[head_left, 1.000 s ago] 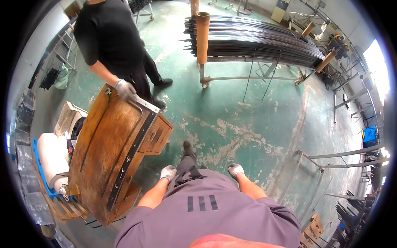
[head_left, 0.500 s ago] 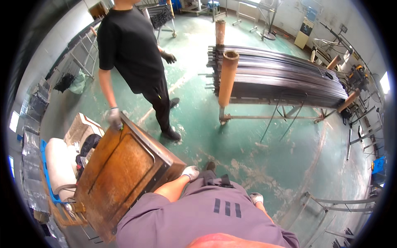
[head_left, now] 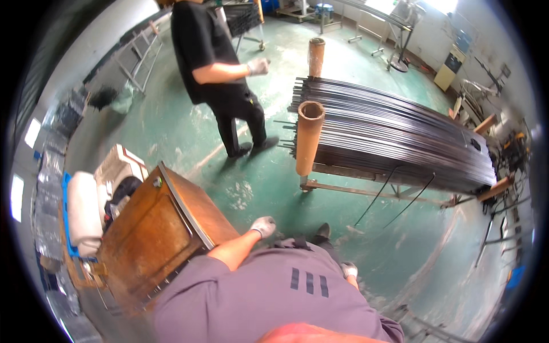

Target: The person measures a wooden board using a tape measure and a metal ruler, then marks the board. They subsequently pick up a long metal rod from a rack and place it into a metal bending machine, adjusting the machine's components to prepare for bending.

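My left hand [head_left: 263, 227], in a pale work glove, hangs beside a rusty brown metal box on a cart [head_left: 151, 234]. Its fingers are curled in, with nothing visible in them, and it stands apart from the box's near right side. My right hand [head_left: 349, 270], gloved too, hangs by my right hip, partly hidden by my shirt; its fingers cannot be made out. Ahead, a rack holds a thick stack of long dark metal bars [head_left: 377, 123], with an upright brown tube [head_left: 310, 137] at its near left corner.
A co-worker in black [head_left: 214, 74] stands ahead left, one gloved hand raised near the rack's end. Cream rolled material [head_left: 84, 211] lies beyond the box. Two thin bent rods [head_left: 409, 197] lean by the rack's near side. A metal frame [head_left: 434, 328] stands low at right.
The co-worker has let go of the rusty box's edge and stepped away toward the rack. My view has shifted, and the bar rack sits lower and looks closer. Both my hands stay at my sides.
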`<state>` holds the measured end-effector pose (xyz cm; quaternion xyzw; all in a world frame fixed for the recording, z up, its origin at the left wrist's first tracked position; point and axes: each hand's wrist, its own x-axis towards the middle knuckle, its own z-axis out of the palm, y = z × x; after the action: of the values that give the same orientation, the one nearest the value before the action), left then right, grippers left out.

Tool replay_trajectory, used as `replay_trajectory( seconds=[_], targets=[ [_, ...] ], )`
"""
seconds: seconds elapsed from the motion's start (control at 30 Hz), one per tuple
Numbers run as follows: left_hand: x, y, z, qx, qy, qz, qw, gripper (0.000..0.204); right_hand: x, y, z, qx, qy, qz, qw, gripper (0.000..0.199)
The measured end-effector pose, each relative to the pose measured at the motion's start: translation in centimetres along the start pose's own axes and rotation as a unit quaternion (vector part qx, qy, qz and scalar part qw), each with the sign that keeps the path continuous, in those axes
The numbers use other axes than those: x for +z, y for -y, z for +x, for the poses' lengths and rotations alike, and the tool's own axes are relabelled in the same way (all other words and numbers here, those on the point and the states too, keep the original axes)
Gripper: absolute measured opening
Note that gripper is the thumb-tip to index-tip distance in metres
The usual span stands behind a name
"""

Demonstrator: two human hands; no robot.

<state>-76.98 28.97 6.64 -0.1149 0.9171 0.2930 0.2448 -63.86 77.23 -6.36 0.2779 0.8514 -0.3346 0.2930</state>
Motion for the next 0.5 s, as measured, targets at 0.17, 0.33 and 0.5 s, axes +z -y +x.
replay_trajectory(
  seconds=[0.17, 0.33, 0.5],
  targets=[
    [-0.9, -5.6, 0.0, -0.014, 0.065, 0.025, 0.997, 0.037, -8.5, 9.0, 5.3, -0.011, 0.051, 0.074, 0.996, 0.036],
    [-0.8, -6.1, -3.4, -0.066, -0.126, -0.126, 0.982, 0.031, -11.7, 15.1, 9.7, -0.104, 0.14, 0.004, 0.985, 0.03],
    [-0.5, 0.8, -7.7, -0.173, -0.245, -0.138, 0.944, 0.029, -9.5, 22.3, 11.9, -0.155, 0.178, -0.074, 0.969, 0.029]
  ],
)
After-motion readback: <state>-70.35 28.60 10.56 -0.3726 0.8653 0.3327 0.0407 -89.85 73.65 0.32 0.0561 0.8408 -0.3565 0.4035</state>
